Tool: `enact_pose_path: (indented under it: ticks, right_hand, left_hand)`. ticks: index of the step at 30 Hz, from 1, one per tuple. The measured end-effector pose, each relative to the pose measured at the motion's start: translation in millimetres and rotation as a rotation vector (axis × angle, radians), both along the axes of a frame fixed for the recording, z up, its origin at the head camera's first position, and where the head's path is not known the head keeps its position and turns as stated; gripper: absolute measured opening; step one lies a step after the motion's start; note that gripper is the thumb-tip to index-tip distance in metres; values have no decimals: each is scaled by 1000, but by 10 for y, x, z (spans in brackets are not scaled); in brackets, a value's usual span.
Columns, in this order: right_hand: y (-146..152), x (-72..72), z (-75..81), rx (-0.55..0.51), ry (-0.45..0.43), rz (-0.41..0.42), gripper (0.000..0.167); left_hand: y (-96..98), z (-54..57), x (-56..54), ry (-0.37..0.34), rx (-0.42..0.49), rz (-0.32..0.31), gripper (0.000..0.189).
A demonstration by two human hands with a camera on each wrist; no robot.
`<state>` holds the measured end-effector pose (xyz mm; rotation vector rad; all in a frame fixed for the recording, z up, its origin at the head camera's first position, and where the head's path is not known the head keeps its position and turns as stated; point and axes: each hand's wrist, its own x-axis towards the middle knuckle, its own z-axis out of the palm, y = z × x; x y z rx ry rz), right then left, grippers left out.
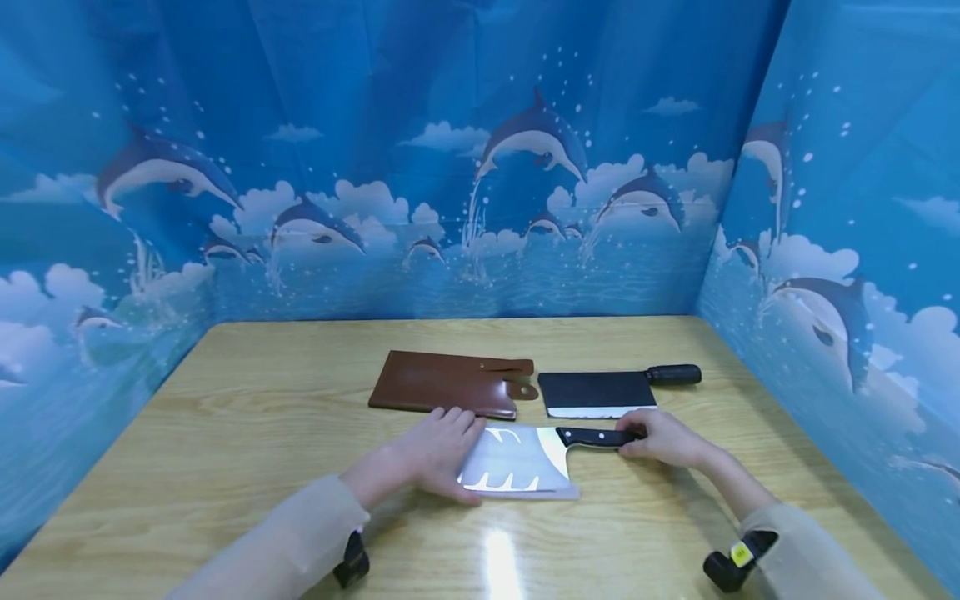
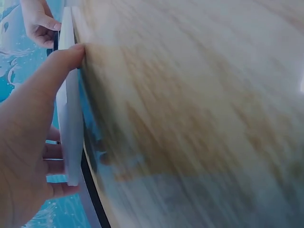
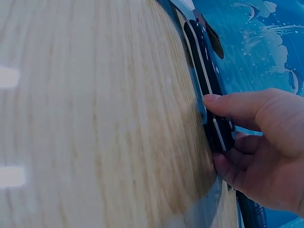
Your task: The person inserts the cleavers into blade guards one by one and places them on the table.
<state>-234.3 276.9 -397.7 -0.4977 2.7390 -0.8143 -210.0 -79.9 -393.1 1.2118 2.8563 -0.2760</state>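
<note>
A cleaver (image 1: 517, 462) with a broad shiny blade and a black riveted handle (image 1: 592, 437) lies near the table's middle, handle to the right. Over the blade's left end my left hand (image 1: 442, 454) holds it, thumb at the near edge and fingers at the far edge. In the left wrist view a pale strip (image 2: 71, 123) along the blade's near side shows between thumb and fingers. My right hand (image 1: 663, 437) pinches the handle's end, thumb on the near side; the right wrist view shows the black handle (image 3: 205, 66) from its end.
Behind the blade lies a brown leather sheath (image 1: 442, 381) with snap straps at its right. To its right is a second cleaver (image 1: 596, 392), dark-bladed with a black handle. A blue dolphin-print curtain (image 1: 360, 167) borders the wooden table (image 1: 187, 467) at the back and sides.
</note>
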Motion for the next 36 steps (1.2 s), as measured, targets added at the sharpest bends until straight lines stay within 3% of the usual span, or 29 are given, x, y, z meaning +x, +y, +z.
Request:
enact_pose_path:
  ticks: [6,15,20,23,27,31,36]
  right_hand:
    - [-18,-16,-1,-3,2,16,26]
    - [-19,-19,-23,-14,39,45,28]
    - [69,-16,3,-63,30,54,35]
    - [157,-22,22,-90,47,48,36]
    - [279,-49,33,-127,149,42,33]
    - [399,-99,50,-155,265,-21,31]
    - [549,-176,106,-179,335,-120,35]
  left_hand:
    - [-23,-37,2,-54,15,-4,105]
    - [-83,-67,30,-69,52,4,104]
    - [-187,-81,4,-86,134,32,103]
    - [-287,-74,-42,-72,189,53,98]
    - [-455,-41,-134,-3,223,87,93]
    - [-626,9,-251,37,269,144,89]
    - [-796,66,-401,15,344,227,89]
